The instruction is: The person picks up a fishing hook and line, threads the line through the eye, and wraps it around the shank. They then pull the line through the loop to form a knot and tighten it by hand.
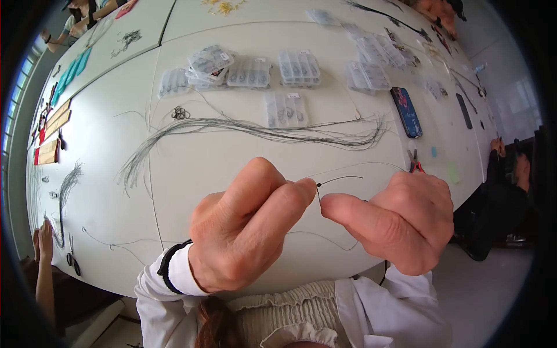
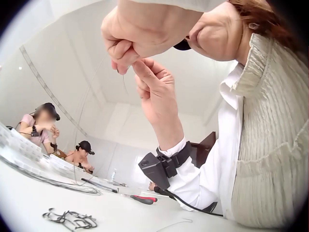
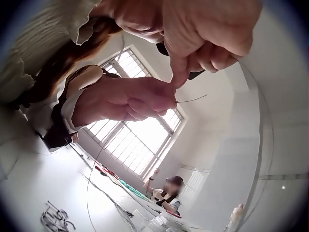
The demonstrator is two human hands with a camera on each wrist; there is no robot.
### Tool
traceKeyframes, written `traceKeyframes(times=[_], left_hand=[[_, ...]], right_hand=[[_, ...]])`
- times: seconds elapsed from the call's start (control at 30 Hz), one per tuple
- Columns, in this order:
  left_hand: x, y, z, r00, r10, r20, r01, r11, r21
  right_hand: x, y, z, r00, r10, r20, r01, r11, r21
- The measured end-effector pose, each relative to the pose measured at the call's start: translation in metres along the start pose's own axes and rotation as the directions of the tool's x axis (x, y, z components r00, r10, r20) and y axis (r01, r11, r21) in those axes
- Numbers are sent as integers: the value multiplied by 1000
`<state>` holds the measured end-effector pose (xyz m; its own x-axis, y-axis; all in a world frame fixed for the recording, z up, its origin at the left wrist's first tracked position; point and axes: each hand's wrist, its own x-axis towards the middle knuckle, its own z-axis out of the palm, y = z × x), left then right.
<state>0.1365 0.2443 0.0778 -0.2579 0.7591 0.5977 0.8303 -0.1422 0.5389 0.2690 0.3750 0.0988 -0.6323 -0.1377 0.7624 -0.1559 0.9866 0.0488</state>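
In the head view a small dark knot [image 1: 319, 185] with a short dark line end [image 1: 342, 178] sticks out at the fingertips of the left hand [image 1: 249, 226], whose thumb and forefinger pinch the line. Close beside it on the right, the right hand [image 1: 394, 217] pinches a strand running from the knot, its other fingers curled. A thin clear line arches between the hands. The right wrist view shows the left hand [image 3: 125, 99] with the line end [image 3: 193, 99] poking out, and the right hand [image 3: 207, 34] above.
A bundle of grey lines [image 1: 261, 130] lies across the white table [image 1: 203, 168], with clear plastic boxes [image 1: 249, 72] behind. Black rings [image 1: 180, 113] sit at the bundle's left. A phone [image 1: 406, 112] and red-handled pliers [image 1: 416, 162] lie to the right. Other people sit around the table.
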Motion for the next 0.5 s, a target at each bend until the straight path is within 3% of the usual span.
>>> traceKeyframes(times=[0.13, 0.23, 0.3, 0.43, 0.5], left_hand=[[1, -10, 8, 984, 171, -54, -174, 983, -53], [2, -4, 5, 991, 130, -32, -133, 988, -84], [2, 5, -1, 998, -8, 65, 10, 999, -31], [2, 5, -2, 997, -13, 73, 16, 999, -34], [2, 5, -2, 999, -4, 46, 6, 999, -37]], right_hand=[[5, 5, 0, 996, 92, 8, -92, 995, 26], [5, 12, -1, 988, 131, 87, -137, 988, 67], [7, 14, 2, 980, 176, 97, -186, 978, 97], [6, 14, 9, 963, 242, 114, -260, 949, 180], [7, 13, 11, 915, 364, 173, -401, 863, 306]])
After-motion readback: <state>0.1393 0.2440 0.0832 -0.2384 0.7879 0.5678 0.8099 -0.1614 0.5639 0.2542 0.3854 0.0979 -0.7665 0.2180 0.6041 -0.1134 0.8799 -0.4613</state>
